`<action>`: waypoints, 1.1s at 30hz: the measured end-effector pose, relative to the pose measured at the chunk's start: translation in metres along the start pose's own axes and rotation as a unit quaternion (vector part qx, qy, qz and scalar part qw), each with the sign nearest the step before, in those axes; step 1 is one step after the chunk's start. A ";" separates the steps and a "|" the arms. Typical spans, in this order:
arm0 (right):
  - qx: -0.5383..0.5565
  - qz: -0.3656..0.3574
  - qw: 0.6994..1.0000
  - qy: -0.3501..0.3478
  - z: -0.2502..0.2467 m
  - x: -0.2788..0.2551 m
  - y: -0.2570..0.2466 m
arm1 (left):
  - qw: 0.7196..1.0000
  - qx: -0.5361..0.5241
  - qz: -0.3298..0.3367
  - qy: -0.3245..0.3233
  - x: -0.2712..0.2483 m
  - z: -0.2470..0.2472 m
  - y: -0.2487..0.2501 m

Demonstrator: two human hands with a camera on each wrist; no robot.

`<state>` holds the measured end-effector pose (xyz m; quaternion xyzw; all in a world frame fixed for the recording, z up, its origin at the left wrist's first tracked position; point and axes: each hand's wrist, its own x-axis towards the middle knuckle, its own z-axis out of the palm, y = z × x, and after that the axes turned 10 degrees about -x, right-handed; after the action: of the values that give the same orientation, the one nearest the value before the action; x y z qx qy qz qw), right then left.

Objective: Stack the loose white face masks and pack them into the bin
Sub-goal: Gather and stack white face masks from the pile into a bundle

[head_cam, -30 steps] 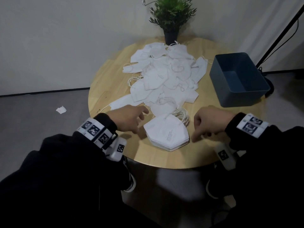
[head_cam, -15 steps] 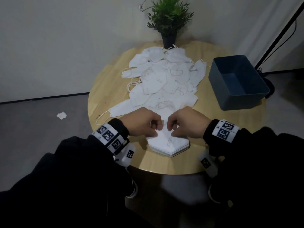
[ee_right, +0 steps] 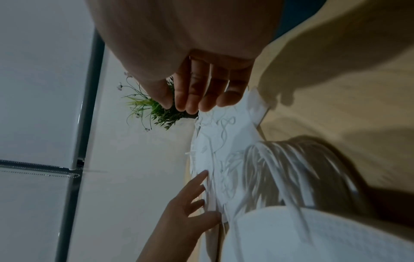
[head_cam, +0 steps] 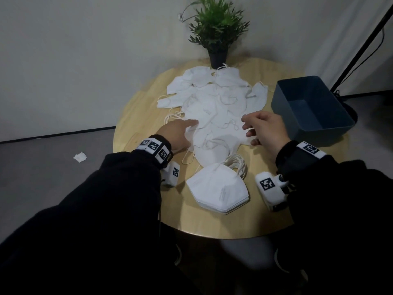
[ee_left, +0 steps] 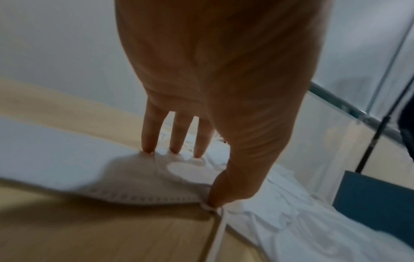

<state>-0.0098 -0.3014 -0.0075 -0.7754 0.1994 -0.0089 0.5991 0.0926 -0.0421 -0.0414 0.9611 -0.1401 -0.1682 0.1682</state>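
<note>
- My left hand (head_cam: pixel 177 133) lies at the left edge of the loose masks (head_cam: pixel 214 105), fingers straight and spread; the left wrist view shows the fingertips (ee_left: pixel 149 141) pressing down on one mask (ee_left: pixel 125 179) while the thumb rests on its near corner where the ear loop (ee_left: pixel 216 230) comes off — nothing gripped.
- My right hand (head_cam: pixel 265 128) hangs over the right edge of the same pile, fingers loosely bent. A thin white loop runs just beside the fingertips, but I cannot tell whether they have hold of it.
- The loose masks spread in an overlapping heap across the middle of the round wooden table (head_cam: pixel 140 107), reaching back to the potted plant (head_cam: pixel 217 33) at the far edge.
- The stack of masks (head_cam: pixel 219 188) sits near the front edge — between my two wrists, ear loops bunched at its far right corner.
- The dark blue bin (head_cam: pixel 312 116) stands on the right of the table, just beside my right hand.
</note>
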 end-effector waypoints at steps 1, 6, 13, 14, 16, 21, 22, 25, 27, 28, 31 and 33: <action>-0.001 -0.002 1.000 0.000 0.000 0.000 0.001 | 0.999 0.035 0.003 -0.001 0.002 0.000 0.001; -0.004 -0.006 1.000 0.002 0.001 -0.002 0.003 | 0.994 0.080 0.014 0.073 -0.002 0.005 0.003; 0.004 0.017 1.000 -0.026 0.004 -0.002 0.002 | 0.987 -0.034 0.019 0.155 -0.019 -0.024 0.012; 0.017 0.025 0.999 -0.037 0.005 -0.002 0.002 | 0.982 -0.045 0.034 0.180 -0.023 -0.032 0.016; 0.044 0.044 0.996 -0.067 0.007 -0.005 -0.001 | 0.966 -0.068 0.069 0.238 -0.034 -0.044 0.027; 0.177 0.128 0.957 -0.189 0.010 -0.011 -0.015 | 0.913 -0.180 0.246 0.271 -0.075 -0.043 0.059; 0.197 0.130 0.949 -0.209 0.011 -0.012 -0.017 | 0.910 -0.155 0.293 0.248 -0.080 -0.037 0.063; 0.189 0.077 0.961 -0.185 0.013 -0.014 -0.020 | 0.913 -0.040 0.359 0.189 -0.076 -0.025 0.061; 0.170 0.057 0.978 -0.110 0.011 -0.010 -0.016 | 0.936 -0.046 0.305 0.171 -0.063 -0.029 0.050; 0.176 0.060 0.979 -0.078 0.008 -0.008 -0.014 | 0.951 -0.066 0.256 0.162 -0.055 -0.032 0.044; 0.211 0.079 0.974 -0.021 -0.001 -0.002 -0.009 | 0.966 -0.160 0.100 0.174 -0.025 -0.038 0.026; 0.203 0.091 0.975 0.001 -0.004 0.000 -0.006 | 0.966 -0.197 -0.015 0.165 -0.002 -0.033 0.017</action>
<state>-0.0093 -0.3039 -0.0003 -0.6164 0.2641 0.0044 0.7418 0.0989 -0.0476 -0.0056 0.9254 -0.0601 -0.0340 0.3725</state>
